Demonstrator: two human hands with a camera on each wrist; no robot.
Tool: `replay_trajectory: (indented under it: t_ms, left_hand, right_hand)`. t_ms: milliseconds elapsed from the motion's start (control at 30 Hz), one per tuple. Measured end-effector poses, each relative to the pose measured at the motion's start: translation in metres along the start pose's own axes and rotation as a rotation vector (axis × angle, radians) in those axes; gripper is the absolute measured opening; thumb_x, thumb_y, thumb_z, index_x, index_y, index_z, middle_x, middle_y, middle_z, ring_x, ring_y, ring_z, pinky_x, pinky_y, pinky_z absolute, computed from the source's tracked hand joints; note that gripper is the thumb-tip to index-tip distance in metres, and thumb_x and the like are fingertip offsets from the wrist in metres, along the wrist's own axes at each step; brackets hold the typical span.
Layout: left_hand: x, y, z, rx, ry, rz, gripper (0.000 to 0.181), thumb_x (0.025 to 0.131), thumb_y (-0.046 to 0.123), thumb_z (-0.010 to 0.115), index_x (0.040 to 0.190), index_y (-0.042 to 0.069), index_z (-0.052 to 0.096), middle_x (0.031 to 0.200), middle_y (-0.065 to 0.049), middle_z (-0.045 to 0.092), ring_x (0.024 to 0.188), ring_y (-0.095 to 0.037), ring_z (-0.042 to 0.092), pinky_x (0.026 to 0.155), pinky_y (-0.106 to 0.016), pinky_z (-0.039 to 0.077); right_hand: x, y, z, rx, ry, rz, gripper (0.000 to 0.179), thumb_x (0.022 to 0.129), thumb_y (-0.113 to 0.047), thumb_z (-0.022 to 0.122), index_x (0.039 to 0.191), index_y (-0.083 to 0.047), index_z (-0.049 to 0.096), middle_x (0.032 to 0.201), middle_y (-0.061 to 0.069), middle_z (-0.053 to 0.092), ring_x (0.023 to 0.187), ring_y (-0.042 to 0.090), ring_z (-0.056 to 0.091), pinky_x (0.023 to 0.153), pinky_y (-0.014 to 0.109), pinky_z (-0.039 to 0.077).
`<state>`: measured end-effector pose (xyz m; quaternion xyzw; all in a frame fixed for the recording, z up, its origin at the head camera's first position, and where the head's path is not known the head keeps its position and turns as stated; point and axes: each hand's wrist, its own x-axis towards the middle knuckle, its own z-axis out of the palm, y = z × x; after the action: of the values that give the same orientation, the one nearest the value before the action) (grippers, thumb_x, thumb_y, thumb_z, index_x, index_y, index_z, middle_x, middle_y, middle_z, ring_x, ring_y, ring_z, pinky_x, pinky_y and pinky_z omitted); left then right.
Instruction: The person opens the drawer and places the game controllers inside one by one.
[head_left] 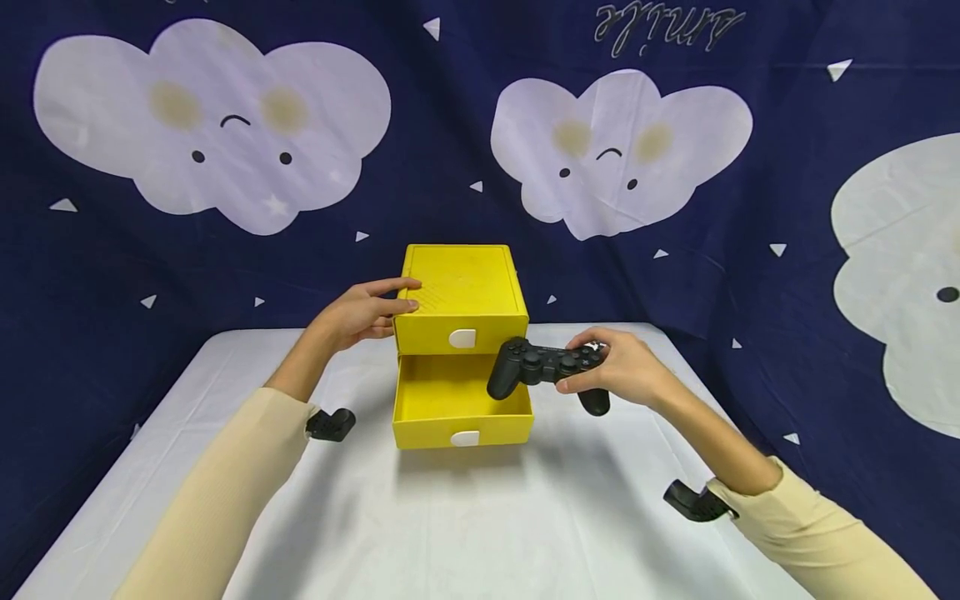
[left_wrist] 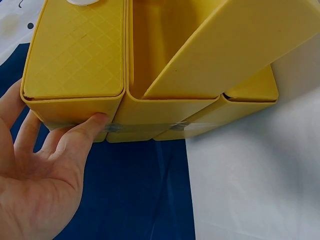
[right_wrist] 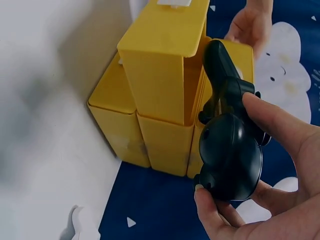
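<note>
A yellow drawer unit point(head_left: 465, 279) with white tabs stands on the table. Its middle drawer point(head_left: 498, 431) is pulled out, and the part of the interior that shows is bare. My left hand point(head_left: 358, 314) rests on the unit's upper left edge, fingers stretched over the top; the left wrist view shows the thumb point(left_wrist: 82, 132) against the side. With my right hand point(head_left: 626, 367) I hold a black game controller point(head_left: 546, 363) by one end, thumb and fingers on opposite faces. The controller's other grip overlaps the open drawer's right side in the head view.
A white cloth covers the table point(head_left: 450, 525). Behind it hangs a dark blue curtain point(head_left: 442, 108) with clouds and small triangles. The top drawer point(head_left: 427, 336) is closed, and a lower compartment point(left_wrist: 252, 90) shows under the open drawer.
</note>
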<state>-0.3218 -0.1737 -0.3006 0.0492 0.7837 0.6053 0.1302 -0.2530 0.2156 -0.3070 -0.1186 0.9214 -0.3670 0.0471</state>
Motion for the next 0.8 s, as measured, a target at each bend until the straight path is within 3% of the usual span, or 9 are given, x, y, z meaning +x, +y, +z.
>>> replay_trajectory:
  t_ms: [333, 633, 800]
  left_hand:
    - [0.000, 0.003, 0.001, 0.027, -0.002, -0.002, 0.057, 0.099, 0.027, 0.068, 0.152, 0.024, 0.048, 0.150, -0.011, 0.051, 0.098, -0.016, 0.065, 0.083, -0.024, 0.055]
    - [-0.001, 0.004, 0.001, 0.027, -0.007, -0.009, 0.057, 0.099, 0.025, 0.067, 0.153, 0.022, 0.047, 0.154, -0.011, 0.047, 0.114, -0.023, 0.063, 0.105, -0.041, 0.050]
    - [-0.001, 0.005, 0.001, 0.030, -0.004, -0.012, 0.056, 0.100, 0.025, 0.067, 0.152, 0.022, 0.048, 0.150, -0.011, 0.049, 0.107, -0.021, 0.064, 0.094, -0.031, 0.054]
  right_hand:
    - [0.009, -0.016, 0.016, 0.002, -0.024, 0.005, 0.064, 0.063, -0.039, 0.095, 0.117, -0.019, 0.066, 0.083, 0.011, 0.072, 0.068, 0.023, 0.069, 0.067, 0.036, 0.051]
    - [0.017, -0.022, 0.030, 0.017, -0.043, -0.028, 0.062, 0.064, -0.034, 0.095, 0.117, -0.016, 0.066, 0.084, 0.010, 0.073, 0.070, 0.021, 0.069, 0.066, 0.034, 0.055]
    - [0.021, -0.025, 0.036, 0.027, -0.062, -0.060, 0.062, 0.065, -0.032, 0.095, 0.116, -0.014, 0.066, 0.091, 0.010, 0.073, 0.073, 0.021, 0.069, 0.066, 0.033, 0.058]
